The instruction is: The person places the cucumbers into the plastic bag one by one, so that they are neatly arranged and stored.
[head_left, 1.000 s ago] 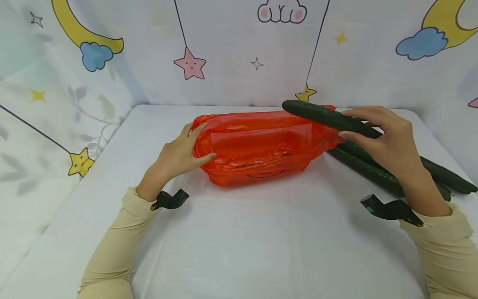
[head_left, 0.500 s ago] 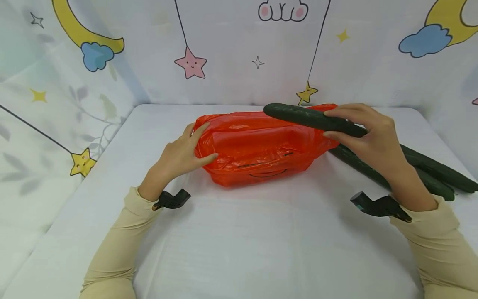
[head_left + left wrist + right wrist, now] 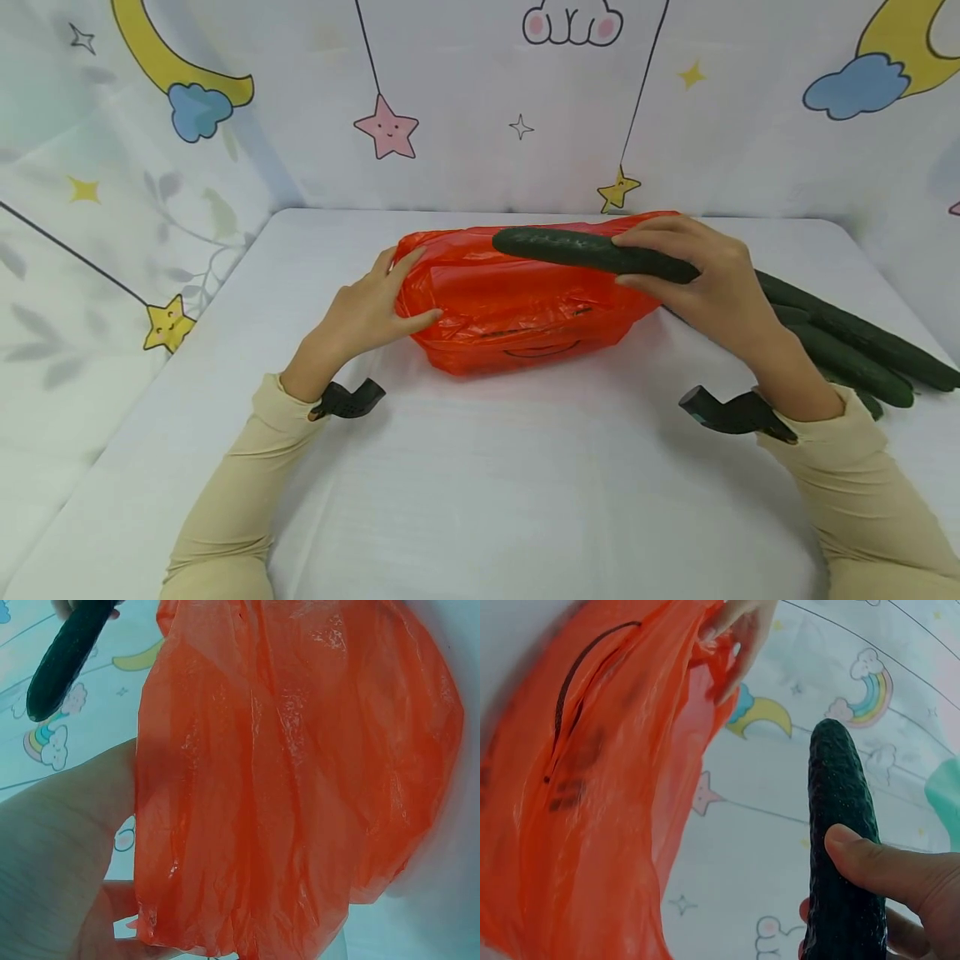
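Note:
A red plastic bag (image 3: 517,292), printed with a dark curved line, lies on the white table with its mouth spread wide. At its left end, my left hand (image 3: 363,312) holds the mouth apart, thumb and fingers spread and extended inside the rim; the bag hides parts of them in the left wrist view. My right hand (image 3: 705,283) pinches a dark green cucumber (image 3: 577,248) near its right end, between thumb and fingers. The cucumber is held nearly level above the bag's opening. In the right wrist view the thumb (image 3: 855,851) presses the cucumber's side.
Several more cucumbers (image 3: 862,333) lie side by side on the table (image 3: 480,492) at the right, partly hidden by my right forearm. A patterned cloth backdrop (image 3: 450,75) with moons and stars stands behind and to the left. Each wrist bears a black camera mount.
My right hand has carried the cucumber leftward and slightly down, from the bag's right end to above its middle. The left hand and the bag stay almost still.

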{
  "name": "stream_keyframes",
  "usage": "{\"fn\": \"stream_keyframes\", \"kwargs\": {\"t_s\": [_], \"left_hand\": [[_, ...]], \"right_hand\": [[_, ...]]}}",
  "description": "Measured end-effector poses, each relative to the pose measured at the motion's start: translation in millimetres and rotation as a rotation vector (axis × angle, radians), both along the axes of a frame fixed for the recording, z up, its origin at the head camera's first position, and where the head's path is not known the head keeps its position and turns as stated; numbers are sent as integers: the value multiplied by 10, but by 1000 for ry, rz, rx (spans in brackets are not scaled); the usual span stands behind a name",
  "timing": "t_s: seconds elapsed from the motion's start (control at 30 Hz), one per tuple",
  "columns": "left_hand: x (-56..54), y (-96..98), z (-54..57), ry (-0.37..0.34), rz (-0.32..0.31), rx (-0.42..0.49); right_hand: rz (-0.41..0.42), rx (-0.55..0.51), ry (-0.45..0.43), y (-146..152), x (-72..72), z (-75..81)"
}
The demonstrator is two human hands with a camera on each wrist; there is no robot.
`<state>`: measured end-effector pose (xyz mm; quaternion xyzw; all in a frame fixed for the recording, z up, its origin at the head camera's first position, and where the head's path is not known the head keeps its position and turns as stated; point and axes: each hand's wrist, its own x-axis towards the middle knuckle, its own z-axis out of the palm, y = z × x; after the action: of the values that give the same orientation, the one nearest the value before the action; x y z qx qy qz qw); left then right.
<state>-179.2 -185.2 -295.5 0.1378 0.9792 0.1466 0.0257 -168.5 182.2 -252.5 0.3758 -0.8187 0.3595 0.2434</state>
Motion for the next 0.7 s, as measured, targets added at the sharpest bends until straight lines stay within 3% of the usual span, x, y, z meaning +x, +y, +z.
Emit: {"fn": "stream_keyframes", "kwargs": {"t_s": [0.7], "left_hand": [[0, -18, -22, 19, -28, 7]], "right_hand": [[141, 90, 82, -311, -23, -20]]}}
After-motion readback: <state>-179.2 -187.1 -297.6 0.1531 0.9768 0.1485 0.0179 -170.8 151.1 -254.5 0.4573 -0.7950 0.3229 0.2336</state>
